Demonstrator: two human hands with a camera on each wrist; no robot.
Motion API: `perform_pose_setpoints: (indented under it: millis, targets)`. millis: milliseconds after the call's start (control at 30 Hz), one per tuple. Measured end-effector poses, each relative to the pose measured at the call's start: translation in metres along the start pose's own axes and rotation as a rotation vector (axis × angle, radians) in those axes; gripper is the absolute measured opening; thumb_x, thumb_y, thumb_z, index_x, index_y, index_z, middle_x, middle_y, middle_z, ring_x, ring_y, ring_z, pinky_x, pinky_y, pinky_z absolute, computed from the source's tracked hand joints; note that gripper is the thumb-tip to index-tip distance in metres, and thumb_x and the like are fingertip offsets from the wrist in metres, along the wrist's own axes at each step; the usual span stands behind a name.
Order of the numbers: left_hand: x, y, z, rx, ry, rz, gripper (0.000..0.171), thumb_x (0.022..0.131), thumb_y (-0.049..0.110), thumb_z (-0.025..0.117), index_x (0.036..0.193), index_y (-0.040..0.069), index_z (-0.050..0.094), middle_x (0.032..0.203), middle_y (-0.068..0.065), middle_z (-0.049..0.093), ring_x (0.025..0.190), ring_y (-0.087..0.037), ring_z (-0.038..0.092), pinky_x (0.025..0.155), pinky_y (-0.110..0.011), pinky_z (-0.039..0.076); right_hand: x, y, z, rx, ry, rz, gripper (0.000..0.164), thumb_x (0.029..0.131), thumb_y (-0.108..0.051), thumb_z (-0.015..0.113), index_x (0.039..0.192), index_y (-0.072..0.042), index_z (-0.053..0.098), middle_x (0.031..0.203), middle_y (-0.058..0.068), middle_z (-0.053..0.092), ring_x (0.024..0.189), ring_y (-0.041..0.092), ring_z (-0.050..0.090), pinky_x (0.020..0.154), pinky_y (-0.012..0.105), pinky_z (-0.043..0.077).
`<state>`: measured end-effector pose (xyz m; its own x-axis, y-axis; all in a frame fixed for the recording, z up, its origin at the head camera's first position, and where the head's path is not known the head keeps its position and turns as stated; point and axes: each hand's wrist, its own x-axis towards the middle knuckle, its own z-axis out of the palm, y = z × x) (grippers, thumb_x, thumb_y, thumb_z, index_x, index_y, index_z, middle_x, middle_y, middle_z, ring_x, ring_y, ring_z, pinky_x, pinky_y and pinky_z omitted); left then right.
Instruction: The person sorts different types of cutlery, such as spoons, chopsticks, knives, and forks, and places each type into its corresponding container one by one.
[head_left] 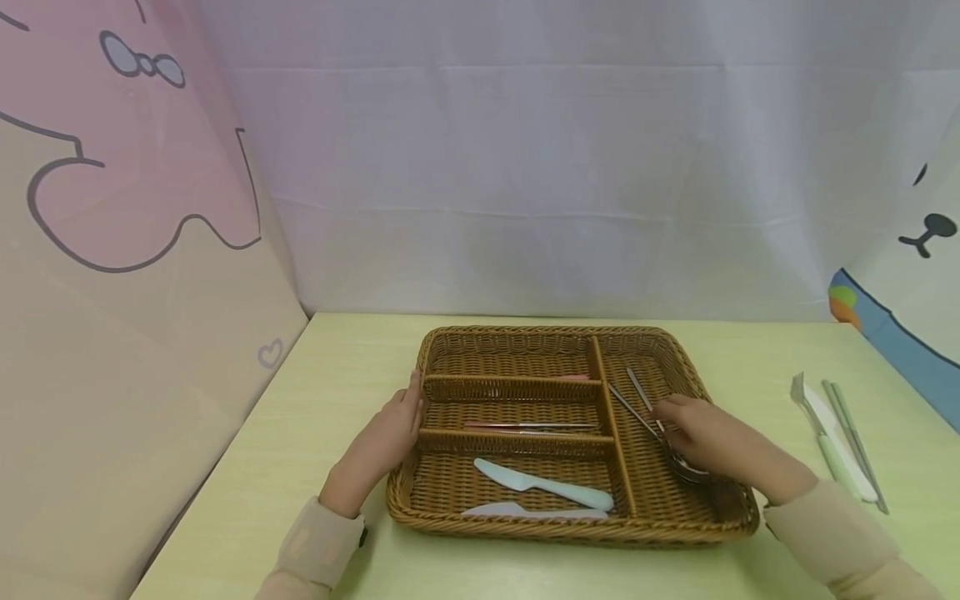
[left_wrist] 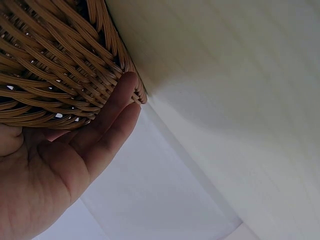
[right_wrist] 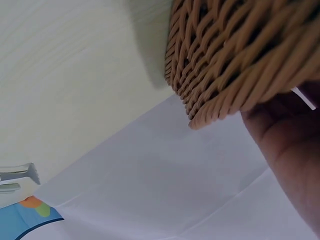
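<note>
A brown wicker cutlery basket (head_left: 517,527) with divided compartments stands on the table. My left hand (head_left: 382,437) rests against its left side, the fairly straight fingers (left_wrist: 117,100) touching the outer weave in the left wrist view. My right hand (head_left: 701,433) reaches into the long right compartment, fingers bent down over metal utensils with thin handles (head_left: 628,407). A shiny rounded bowl (head_left: 688,472) shows beneath the palm. In the right wrist view the basket wall hides most of the right hand (right_wrist: 285,135); I cannot tell whether its fingers grip a handle.
The front compartment has a mint knife (head_left: 536,483) and a pale knife (head_left: 525,511). Red-and-silver chopsticks (head_left: 532,427) lie in the middle one, and a pink piece (head_left: 576,377) shows behind. Right of the basket lie green-and-white utensils (head_left: 840,450). Fabric (head_left: 480,167) hangs behind the table.
</note>
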<state>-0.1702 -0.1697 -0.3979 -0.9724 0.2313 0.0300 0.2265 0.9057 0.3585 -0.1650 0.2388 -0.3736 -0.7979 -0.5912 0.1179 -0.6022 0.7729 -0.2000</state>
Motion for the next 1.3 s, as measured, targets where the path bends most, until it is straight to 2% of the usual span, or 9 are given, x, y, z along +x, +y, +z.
perform_pose_setpoints:
  millis: [233, 400, 567, 733, 1033, 1133, 1300]
  targets:
    - [0.0, -0.001, 0.0, 0.0, -0.001, -0.001, 0.055, 0.101, 0.018, 0.031, 0.145, -0.005, 0.007, 0.121, -0.027, 0.05, 0.076, -0.022, 0.059, 0.068, -0.035, 0.05, -0.004, 0.008, -0.013, -0.062, 0.151, -0.029, 0.024, 0.074, 0.004, 0.068, 0.097, 0.003, 0.062, 0.084, 0.006, 0.057, 0.071, 0.016, 0.054, 0.057, 0.029, 0.047]
    - [0.0, -0.001, 0.001, 0.007, 0.004, 0.001, 0.055, 0.101, 0.018, 0.031, 0.145, -0.005, 0.007, 0.121, -0.026, 0.05, 0.074, -0.02, 0.058, 0.066, -0.034, 0.049, -0.008, 0.019, -0.026, -0.115, 0.242, -0.007, 0.027, 0.07, 0.004, 0.072, 0.095, 0.003, 0.061, 0.086, 0.011, 0.057, 0.074, 0.023, 0.056, 0.059, 0.034, 0.047]
    - [0.001, -0.001, 0.0, 0.017, 0.012, 0.006, 0.055, 0.101, 0.017, 0.031, 0.145, -0.004, 0.006, 0.12, -0.026, 0.051, 0.075, -0.02, 0.058, 0.065, -0.033, 0.049, -0.016, 0.041, -0.03, -0.128, 0.297, 0.031, 0.029, 0.067, 0.007, 0.072, 0.093, 0.005, 0.06, 0.086, 0.017, 0.059, 0.073, 0.031, 0.058, 0.059, 0.041, 0.049]
    - [0.001, 0.0, -0.001, 0.011, 0.015, 0.008, 0.055, 0.101, 0.017, 0.032, 0.145, -0.005, 0.007, 0.118, -0.026, 0.052, 0.072, -0.018, 0.056, 0.062, -0.032, 0.048, -0.03, 0.065, -0.029, -0.114, 0.281, 0.128, 0.029, 0.069, 0.007, 0.068, 0.096, 0.009, 0.058, 0.088, 0.023, 0.059, 0.071, 0.034, 0.058, 0.058, 0.043, 0.05]
    - [0.002, 0.001, -0.002, 0.005, 0.015, 0.007, 0.055, 0.101, 0.017, 0.031, 0.145, -0.005, 0.007, 0.119, -0.026, 0.052, 0.08, -0.024, 0.06, 0.07, -0.037, 0.051, -0.059, 0.102, -0.025, -0.088, 0.208, 0.339, 0.028, 0.078, 0.001, 0.062, 0.102, 0.014, 0.055, 0.093, 0.033, 0.054, 0.073, 0.041, 0.056, 0.059, 0.048, 0.046]
    - [0.002, 0.001, -0.002, 0.006, 0.022, 0.012, 0.055, 0.101, 0.017, 0.032, 0.145, -0.006, 0.007, 0.118, -0.026, 0.052, 0.081, -0.024, 0.06, 0.07, -0.037, 0.051, -0.068, 0.111, -0.024, -0.085, 0.197, 0.369, 0.027, 0.078, 0.0, 0.06, 0.1, 0.014, 0.055, 0.091, 0.033, 0.055, 0.073, 0.04, 0.055, 0.06, 0.048, 0.044]
    - [0.002, 0.0, -0.001, 0.004, 0.019, 0.012, 0.055, 0.101, 0.017, 0.031, 0.145, -0.005, 0.006, 0.118, -0.026, 0.052, 0.079, -0.022, 0.059, 0.069, -0.036, 0.05, -0.079, 0.122, -0.022, -0.093, 0.101, 0.468, 0.035, 0.077, -0.002, 0.058, 0.102, 0.022, 0.05, 0.097, 0.042, 0.049, 0.084, 0.051, 0.049, 0.071, 0.058, 0.042]
